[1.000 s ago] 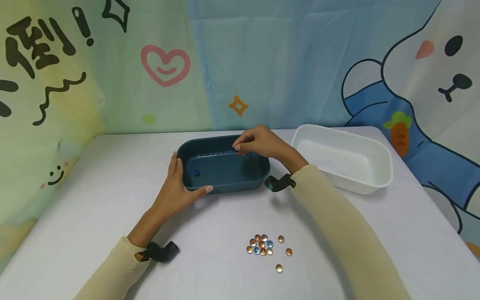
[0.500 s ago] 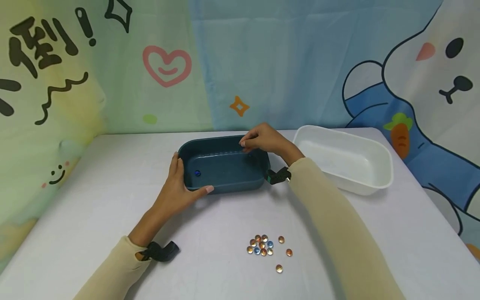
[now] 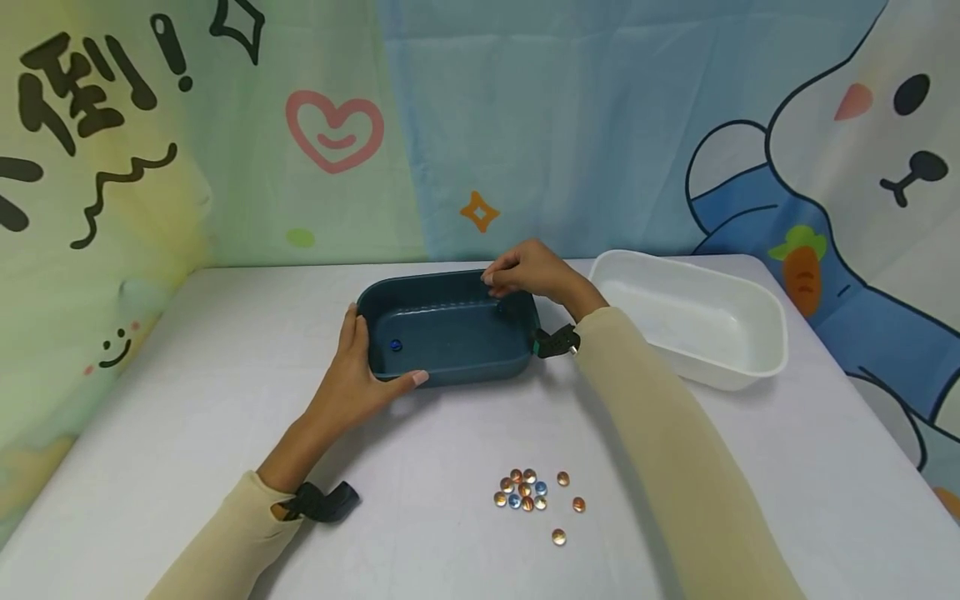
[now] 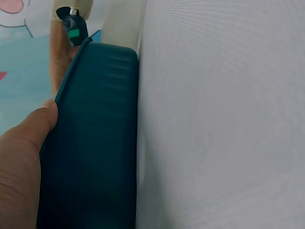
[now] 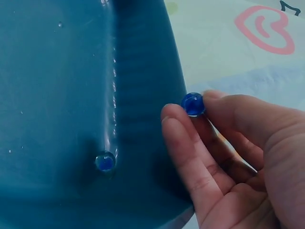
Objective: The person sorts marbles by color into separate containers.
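1. A white table [image 3: 420,500] fills the foreground, with a printed cloth [image 3: 600,125] hanging behind it.
2. On the near part of the table lies a cluster of amber and blue marbles [image 3: 524,490]; three loose amber marbles [image 3: 579,504] sit just to its right, apart from one another.
3. The right hand [image 3: 536,275] blocks part of the dark tub's far rim in the head view; in the left wrist view the tub's outer wall hides its inside.
4. The dark tub [image 3: 450,333] stands upright, with one blue marble [image 3: 396,345] on its floor near the left end and another marble [image 5: 105,162] near the right hand.
5. A white tub [image 3: 705,368] stands to its right.
6. The right thumb and fingers pinch a clear-blue marble [image 5: 193,104] near the dark tub's far right corner.
7. The left hand [image 3: 360,375] is spread, fingers fairly straight against the left end, thumb on the near rim.
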`<state>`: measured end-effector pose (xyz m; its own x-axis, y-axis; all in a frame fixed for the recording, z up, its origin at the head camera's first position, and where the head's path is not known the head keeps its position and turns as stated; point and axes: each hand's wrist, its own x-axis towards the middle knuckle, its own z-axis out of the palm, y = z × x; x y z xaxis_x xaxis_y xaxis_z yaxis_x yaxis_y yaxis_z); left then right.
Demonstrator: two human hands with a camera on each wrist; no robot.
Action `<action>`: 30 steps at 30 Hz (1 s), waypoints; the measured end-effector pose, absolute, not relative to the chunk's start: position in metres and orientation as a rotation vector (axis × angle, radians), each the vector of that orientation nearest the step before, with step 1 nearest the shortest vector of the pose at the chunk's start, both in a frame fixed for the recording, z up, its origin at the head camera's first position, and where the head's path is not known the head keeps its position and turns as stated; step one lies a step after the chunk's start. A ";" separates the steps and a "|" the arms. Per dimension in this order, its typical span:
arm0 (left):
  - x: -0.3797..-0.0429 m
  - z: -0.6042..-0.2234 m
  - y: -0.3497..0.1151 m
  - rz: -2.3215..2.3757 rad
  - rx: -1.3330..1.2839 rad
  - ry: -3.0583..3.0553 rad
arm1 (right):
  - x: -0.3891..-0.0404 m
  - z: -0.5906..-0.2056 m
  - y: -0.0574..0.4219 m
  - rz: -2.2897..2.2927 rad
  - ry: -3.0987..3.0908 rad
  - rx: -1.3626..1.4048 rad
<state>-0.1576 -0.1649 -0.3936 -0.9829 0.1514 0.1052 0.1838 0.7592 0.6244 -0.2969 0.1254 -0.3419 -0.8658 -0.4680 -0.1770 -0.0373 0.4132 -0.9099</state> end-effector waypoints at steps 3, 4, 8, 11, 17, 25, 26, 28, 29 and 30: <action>-0.157 -0.393 -0.165 -1.034 -0.279 -2.902 | -0.296 -0.342 0.125 -1.411 2.294 -0.454; -0.157 -0.393 -0.165 -1.032 -0.280 -2.902 | -0.296 -0.341 0.125 -1.404 2.302 -0.462; -0.157 -0.393 -0.165 -1.026 -0.275 -2.906 | -0.293 -0.342 0.125 -1.387 2.327 -0.492; -0.157 -0.392 -0.165 -1.023 -0.267 -2.910 | -0.292 -0.342 0.125 -1.372 2.338 -0.508; -0.157 -0.392 -0.163 -1.011 -0.266 -2.921 | -0.290 -0.343 0.126 -1.341 2.365 -0.555; -0.158 -0.394 -0.164 -1.009 -0.273 -2.909 | -0.285 -0.348 0.127 -1.391 2.389 -0.555; -0.158 -0.394 -0.164 -1.013 -0.272 -2.911 | -0.285 -0.349 0.128 -1.392 2.395 -0.560; -0.157 -0.393 -0.164 -1.019 -0.271 -2.913 | -0.283 -0.349 0.128 -1.392 2.405 -0.573; -0.156 -0.393 -0.164 -1.019 -0.269 -2.914 | -0.283 -0.349 0.127 -1.391 2.408 -0.581; -0.156 -0.392 -0.164 -1.021 -0.268 -2.914 | -0.282 -0.349 0.127 -1.388 2.413 -0.590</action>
<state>-0.1560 -0.1640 -0.3917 -0.9842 0.1485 0.0966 0.1764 0.7681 0.6156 -0.2823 0.1271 -0.3488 -0.8723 -0.4864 -0.0496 -0.2017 0.4504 -0.8697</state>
